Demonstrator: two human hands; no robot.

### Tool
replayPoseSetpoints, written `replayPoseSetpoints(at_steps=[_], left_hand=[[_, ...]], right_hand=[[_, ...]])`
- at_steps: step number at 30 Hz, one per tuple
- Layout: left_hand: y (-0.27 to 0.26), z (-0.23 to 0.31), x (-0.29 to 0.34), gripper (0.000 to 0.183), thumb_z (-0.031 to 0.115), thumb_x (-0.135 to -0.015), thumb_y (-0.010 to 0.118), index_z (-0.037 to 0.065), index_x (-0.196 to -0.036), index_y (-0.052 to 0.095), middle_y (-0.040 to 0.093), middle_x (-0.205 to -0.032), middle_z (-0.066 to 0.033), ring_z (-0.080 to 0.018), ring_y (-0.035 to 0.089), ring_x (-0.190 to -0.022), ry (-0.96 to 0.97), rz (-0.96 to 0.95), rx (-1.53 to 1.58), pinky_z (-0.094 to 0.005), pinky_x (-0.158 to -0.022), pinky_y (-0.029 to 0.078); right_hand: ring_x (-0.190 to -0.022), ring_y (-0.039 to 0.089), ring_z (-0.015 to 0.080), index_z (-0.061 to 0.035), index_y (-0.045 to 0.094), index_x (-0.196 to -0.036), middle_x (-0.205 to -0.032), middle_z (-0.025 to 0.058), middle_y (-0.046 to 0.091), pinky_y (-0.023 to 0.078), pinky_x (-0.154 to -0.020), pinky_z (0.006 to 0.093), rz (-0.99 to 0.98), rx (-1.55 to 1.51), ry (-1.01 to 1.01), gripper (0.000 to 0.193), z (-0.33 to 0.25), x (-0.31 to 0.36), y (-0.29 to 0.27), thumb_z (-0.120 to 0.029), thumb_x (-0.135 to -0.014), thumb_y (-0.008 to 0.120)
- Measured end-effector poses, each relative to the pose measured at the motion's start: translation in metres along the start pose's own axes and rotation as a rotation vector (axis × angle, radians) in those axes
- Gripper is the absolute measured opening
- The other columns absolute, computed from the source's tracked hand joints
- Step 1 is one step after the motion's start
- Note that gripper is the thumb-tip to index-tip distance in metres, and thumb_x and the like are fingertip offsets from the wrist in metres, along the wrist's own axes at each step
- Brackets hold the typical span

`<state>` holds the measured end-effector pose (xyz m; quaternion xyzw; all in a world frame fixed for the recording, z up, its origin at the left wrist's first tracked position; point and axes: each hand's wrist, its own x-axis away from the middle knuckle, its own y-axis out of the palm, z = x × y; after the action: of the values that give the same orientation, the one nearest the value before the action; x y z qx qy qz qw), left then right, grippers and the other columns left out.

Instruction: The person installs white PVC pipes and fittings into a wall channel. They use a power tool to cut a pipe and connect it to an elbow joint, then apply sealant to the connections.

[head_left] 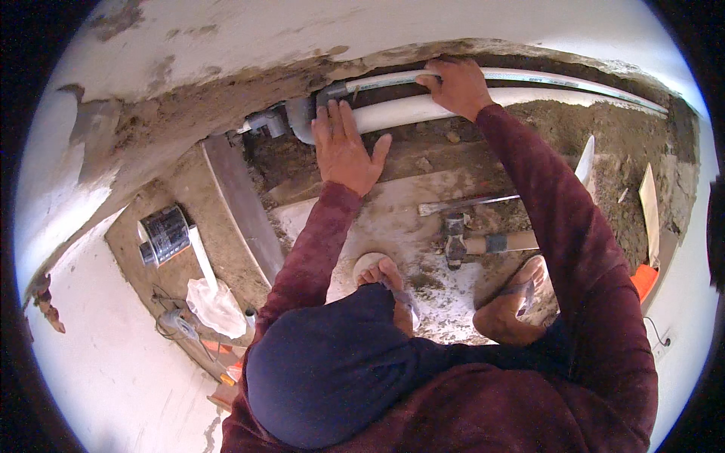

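Observation:
A thin white pipe (559, 78) with printed marks runs along the foot of the wall, and my right hand (459, 84) closes its fingers and thumb round it. Its left end meets a dark grey elbow fitting (332, 92). Below it lies a thicker white pipe (400, 115), joined at the left to a grey bend (300, 121). My left hand (346, 153) is flat with fingers stretched and thumb apart, its fingertips at the thick pipe's left end beside the bend. Whether those fingertips press on the pipe or only hover, I cannot tell.
A hammer (456, 245) and a flat metal bar (464, 204) lie near my sandalled feet. A board (242, 204) stands on edge at the left. Beyond it are a dark can (166, 234) and a white bag (215, 306). An orange-handled tool (644, 281) rests at the right.

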<state>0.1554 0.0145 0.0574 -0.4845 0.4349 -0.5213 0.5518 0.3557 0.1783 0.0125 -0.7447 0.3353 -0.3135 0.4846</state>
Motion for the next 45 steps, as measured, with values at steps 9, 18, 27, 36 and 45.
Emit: replayPoseSetpoints(at_steps=[9,18,27,36,45], left_hand=[[0.000,-0.014,0.000,0.091,0.061,-0.084,0.055,-0.008,-0.139,0.033,0.044,-0.137,-0.0287,-0.0416,0.040,-0.129,0.088,-0.017,-0.073,-0.0511,-0.112,0.027],[0.006,-0.001,-0.034,0.107,0.070,-0.076,0.059,-0.014,-0.136,0.031,0.056,-0.121,-0.0269,-0.0360,0.053,-0.118,-0.067,-0.254,-0.054,-0.0466,-0.113,0.026],[0.002,-0.009,-0.047,0.110,0.067,-0.072,0.066,-0.015,-0.137,0.033,0.056,-0.123,-0.0229,-0.0337,0.050,-0.121,-0.081,-0.375,-0.081,-0.0447,-0.114,0.025],[-0.016,-0.019,0.050,0.055,0.029,-0.076,0.073,0.000,-0.119,0.055,0.057,-0.114,-0.0151,-0.0305,0.052,-0.104,-0.065,0.155,0.462,-0.0479,-0.093,0.041],[0.071,-0.140,0.018,0.035,-0.004,-0.088,0.048,0.001,-0.123,0.047,0.059,-0.109,-0.0125,-0.0185,0.064,-0.075,-0.530,-0.104,1.415,-0.0298,-0.064,0.058]], right_hand=[[-0.086,0.065,0.0383,-0.0083,0.071,-0.106,-0.086,0.0179,0.069,0.047,-0.089,0.0475,-0.038,0.048,0.067,0.048,0.005,-0.010,0.008,-0.051,-0.089,0.056],[-0.080,0.066,0.0355,-0.0090,0.074,-0.091,-0.082,0.0170,0.069,0.051,-0.076,0.0471,0.086,-0.002,0.063,0.043,-0.010,-0.001,0.001,-0.050,-0.082,0.064],[-0.085,0.066,0.0361,-0.0077,0.072,-0.096,-0.086,0.0173,0.069,0.052,-0.077,0.0486,-0.115,0.041,0.040,0.048,-0.019,-0.020,0.004,-0.052,-0.083,0.063],[-0.088,0.066,0.0354,-0.0059,0.071,-0.092,-0.090,0.0170,0.068,0.053,-0.079,0.0476,-0.052,0.027,0.063,0.049,-0.020,-0.021,0.017,-0.053,-0.084,0.060],[-0.089,0.066,0.0360,-0.0064,0.070,-0.091,-0.093,0.0169,0.069,0.053,-0.081,0.0477,-0.032,-0.035,-0.001,0.045,-0.018,-0.022,0.024,-0.049,-0.086,0.058]])
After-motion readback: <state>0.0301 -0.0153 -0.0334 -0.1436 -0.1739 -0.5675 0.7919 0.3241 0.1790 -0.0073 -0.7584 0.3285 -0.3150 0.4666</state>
